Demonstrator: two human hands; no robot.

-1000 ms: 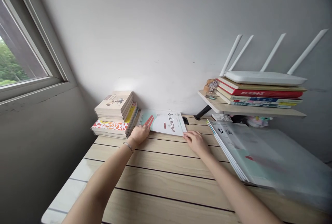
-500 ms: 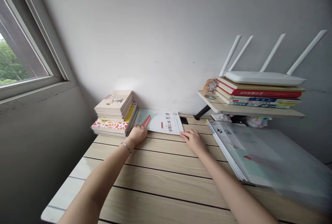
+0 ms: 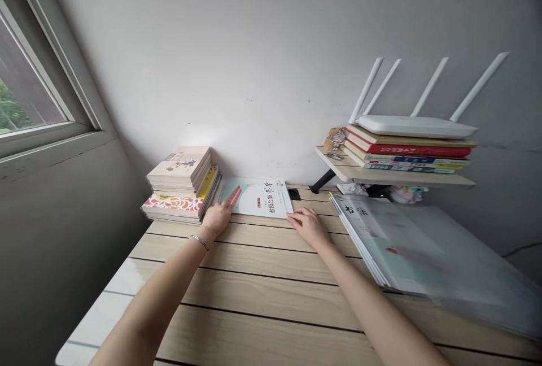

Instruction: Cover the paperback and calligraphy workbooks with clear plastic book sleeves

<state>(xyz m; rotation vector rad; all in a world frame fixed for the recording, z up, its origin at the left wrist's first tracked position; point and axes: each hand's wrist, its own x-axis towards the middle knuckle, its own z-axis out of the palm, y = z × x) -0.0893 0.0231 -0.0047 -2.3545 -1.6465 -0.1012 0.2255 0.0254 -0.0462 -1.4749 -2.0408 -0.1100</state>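
A white and pale-green workbook (image 3: 249,199) with black Chinese characters and a red stripe lies flat on the desk against the wall. My left hand (image 3: 217,218), a silver bangle on its wrist, has curled fingers at the workbook's near left edge. It is close beside a stack of books (image 3: 178,203). At the near right corner, my right hand (image 3: 308,226) pinches the workbook's edge between thumb and fingers. The undersides of both grips are hidden.
Right of my arm lie similar workbooks under a translucent plastic sheet (image 3: 423,247). Above them a small raised shelf (image 3: 359,175) bears books (image 3: 415,151) and a white router (image 3: 417,126) with upright antennas. A window (image 3: 29,89) is at left.
The view has shifted slightly, so everything appears a little further left. Both hands stay at the workbook's near corners; the workbook itself hardly moves relative to the desk.
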